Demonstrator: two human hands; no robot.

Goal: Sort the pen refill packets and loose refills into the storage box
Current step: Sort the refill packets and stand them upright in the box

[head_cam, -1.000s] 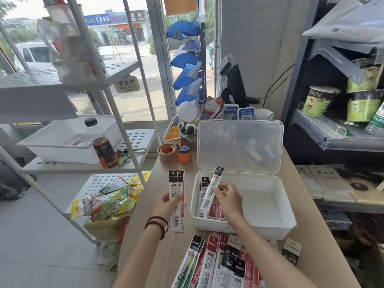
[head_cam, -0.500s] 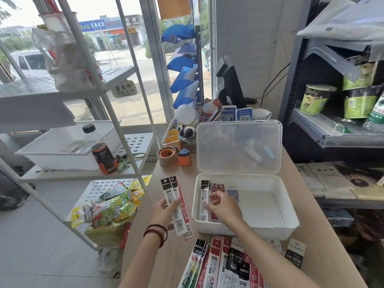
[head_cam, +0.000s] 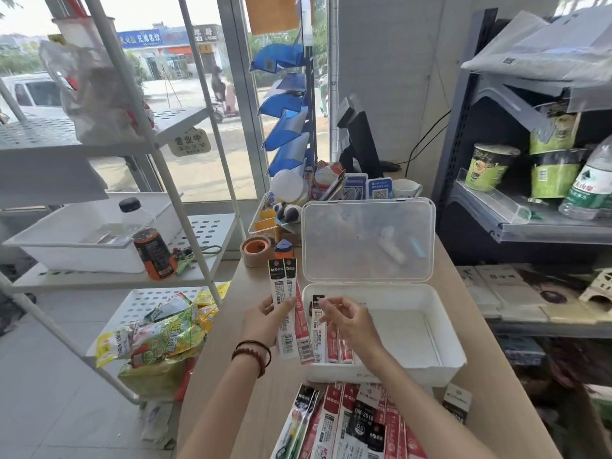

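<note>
Left hand [head_cam: 268, 321], centre of frame, pinches a small fan of refill packets [head_cam: 287, 303] between thumb and fingers and holds them upright just left of the storage box [head_cam: 458, 362]. Right hand [head_cam: 352, 323] hangs over the box's left end with fingers loosely curled and nothing held; whether the fingertips touch the contents cannot be told. Filed packets [head_cam: 332, 346] lie side by side against the box's left wall. The clear lid [head_cam: 367, 240] stands open behind the box. An unsorted pile [head_cam: 357, 422] of packets lies on the worktop [head_cam: 496, 409] at the bottom edge, directly below the box. A tape roll [head_cam: 256, 250] sits on the worktop above the held packets, beside the lid's left edge.
</note>
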